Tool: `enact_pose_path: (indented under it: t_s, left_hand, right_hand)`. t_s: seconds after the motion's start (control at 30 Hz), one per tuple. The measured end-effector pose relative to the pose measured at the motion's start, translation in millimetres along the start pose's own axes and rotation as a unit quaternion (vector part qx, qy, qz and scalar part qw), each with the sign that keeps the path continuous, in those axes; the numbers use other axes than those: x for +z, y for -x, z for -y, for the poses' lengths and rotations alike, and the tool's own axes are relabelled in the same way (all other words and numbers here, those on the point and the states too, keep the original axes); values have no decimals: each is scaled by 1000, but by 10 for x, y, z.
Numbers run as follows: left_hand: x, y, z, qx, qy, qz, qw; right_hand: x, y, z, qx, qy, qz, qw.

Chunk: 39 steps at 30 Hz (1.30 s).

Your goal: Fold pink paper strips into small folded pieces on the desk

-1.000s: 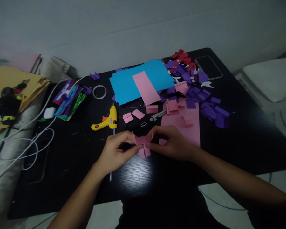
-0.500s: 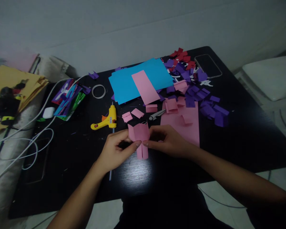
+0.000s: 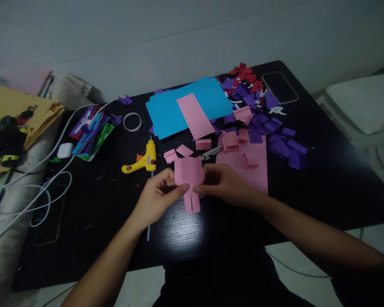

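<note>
A folded piece of pink paper [image 3: 189, 170] is held up between my two hands, wide at the top with a narrower, slit part below. My left hand [image 3: 158, 194] grips its left side, thumb in front and fingers behind. On the opposite side my right hand [image 3: 219, 183] pinches it the same way. Just beyond the paper lie scissors [image 3: 211, 152], their handles partly hidden by it. Small folded pink pieces [image 3: 184, 150] rest close by. A yellow glue gun [image 3: 144, 160] with a clear glue stick lies left of my hands.
Blue sheets [image 3: 166, 115] carry a pink strip [image 3: 195, 116] at the back. Purple scraps [image 3: 284, 149], red scraps [image 3: 243, 74] and a phone [image 3: 280, 87] lie to the right. A tape roll [image 3: 132, 122], white cables [image 3: 48, 192] and an earbud case [image 3: 65, 150] are on the left.
The pink paper's upper part has opened out flatter and wider and stands a little higher, covering more of the scissors' handles. Both hands keep their hold, spread slightly farther apart.
</note>
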<state>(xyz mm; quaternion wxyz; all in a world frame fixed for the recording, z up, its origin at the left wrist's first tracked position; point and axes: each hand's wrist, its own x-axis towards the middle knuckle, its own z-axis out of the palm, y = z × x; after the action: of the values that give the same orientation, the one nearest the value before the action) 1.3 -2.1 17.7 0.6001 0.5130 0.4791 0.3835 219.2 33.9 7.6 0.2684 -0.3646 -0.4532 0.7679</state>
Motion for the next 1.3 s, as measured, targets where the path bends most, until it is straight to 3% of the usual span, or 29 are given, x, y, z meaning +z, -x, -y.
enact_pose_path:
  t_s: [0.23, 1.1, 1.3]
  left_hand:
    - [-16, -1, -14, 17, -49, -2, 999]
    - [-6, -29, -28, 10, 4, 1, 1000]
    - [-29, -28, -41, -16, 2, 19, 1000]
  right_hand:
    - [9, 7, 7, -6, -5, 2, 1000]
    - [14, -1, -8, -20, -3, 5, 1000]
    - [-1, -9, -13, 11, -27, 12, 999]
